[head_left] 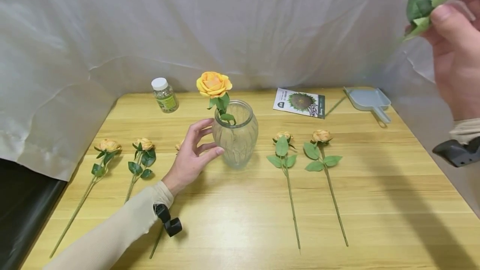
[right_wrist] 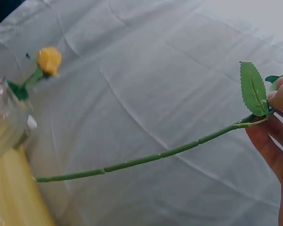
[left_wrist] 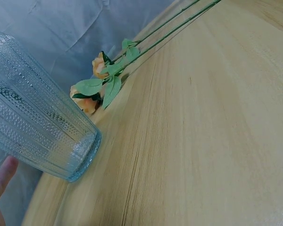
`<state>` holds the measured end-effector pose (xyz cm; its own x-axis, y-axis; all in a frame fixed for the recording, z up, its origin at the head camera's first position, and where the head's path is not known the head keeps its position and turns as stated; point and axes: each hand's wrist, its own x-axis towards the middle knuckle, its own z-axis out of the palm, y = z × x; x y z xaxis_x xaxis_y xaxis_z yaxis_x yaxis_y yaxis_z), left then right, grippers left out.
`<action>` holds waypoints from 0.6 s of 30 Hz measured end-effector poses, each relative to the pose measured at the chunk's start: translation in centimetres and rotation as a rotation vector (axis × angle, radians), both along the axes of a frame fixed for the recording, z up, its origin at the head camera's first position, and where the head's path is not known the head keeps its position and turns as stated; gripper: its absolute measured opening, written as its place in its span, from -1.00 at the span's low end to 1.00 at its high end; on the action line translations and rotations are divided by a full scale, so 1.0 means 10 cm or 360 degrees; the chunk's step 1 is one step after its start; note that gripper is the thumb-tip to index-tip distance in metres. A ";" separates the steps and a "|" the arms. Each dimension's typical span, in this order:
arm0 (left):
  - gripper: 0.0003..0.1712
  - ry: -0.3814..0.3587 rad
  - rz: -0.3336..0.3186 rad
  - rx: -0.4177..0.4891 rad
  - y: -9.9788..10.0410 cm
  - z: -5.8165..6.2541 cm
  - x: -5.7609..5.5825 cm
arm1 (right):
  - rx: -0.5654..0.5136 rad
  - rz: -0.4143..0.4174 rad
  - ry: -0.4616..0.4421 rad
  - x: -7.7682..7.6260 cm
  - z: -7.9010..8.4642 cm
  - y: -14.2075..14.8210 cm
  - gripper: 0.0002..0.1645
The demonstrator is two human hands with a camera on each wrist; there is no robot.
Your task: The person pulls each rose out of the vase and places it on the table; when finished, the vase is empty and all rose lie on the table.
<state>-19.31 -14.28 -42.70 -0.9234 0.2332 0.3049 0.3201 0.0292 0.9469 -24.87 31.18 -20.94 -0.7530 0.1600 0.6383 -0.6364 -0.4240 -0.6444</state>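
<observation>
My left hand (head_left: 191, 153) holds the left side of a ribbed clear glass vase (head_left: 240, 145), thumb in front and fingers farther back. A yellow artificial rose (head_left: 214, 84) stands in the vase, leaning left over the rim. High at the upper right, my right hand (head_left: 455, 41) pinches another artificial rose by its upper stem and leaves (head_left: 419, 7). In the right wrist view its long green stem (right_wrist: 160, 154) stretches away from the fingers toward the vase side. Most of that rose's bloom lies outside the frames.
Left of the vase lie several roses (head_left: 108, 145), one partly behind the left arm. Two more roses (head_left: 321, 136) lie to the right. Along the back are a white-capped bottle (head_left: 165, 96), a picture packet (head_left: 299, 102) and a light-blue dustpan-like scoop (head_left: 369, 99). A pale curtain (head_left: 262, 32) hangs behind the table.
</observation>
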 end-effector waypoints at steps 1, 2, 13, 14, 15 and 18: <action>-0.08 0.0000 0.0002 -0.0003 0.00 0.00 0.00 | 0.0024 0.0011 -0.0003 0.00 -0.03 0.07 -0.61; -0.08 0.0001 0.0004 -0.0006 -0.01 0.00 0.00 | 0.0059 0.0017 -0.0006 0.00 -0.07 0.13 -0.61; -0.08 -0.0001 0.0013 -0.0005 -0.02 0.00 0.00 | 0.0396 -0.0009 -0.0225 0.12 -0.55 0.66 -0.60; -0.08 -0.0002 0.0014 -0.0004 -0.02 0.00 0.00 | 0.0405 -0.0009 -0.0236 0.12 -0.59 0.70 -0.60; -0.08 -0.0004 0.0014 -0.0002 -0.02 0.00 0.00 | 0.0431 -0.0020 -0.0244 0.13 -0.63 0.74 -0.60; -0.08 -0.0008 0.0008 0.0004 -0.02 0.01 0.00 | 0.0457 0.0046 -0.0273 0.16 -0.76 0.85 -0.59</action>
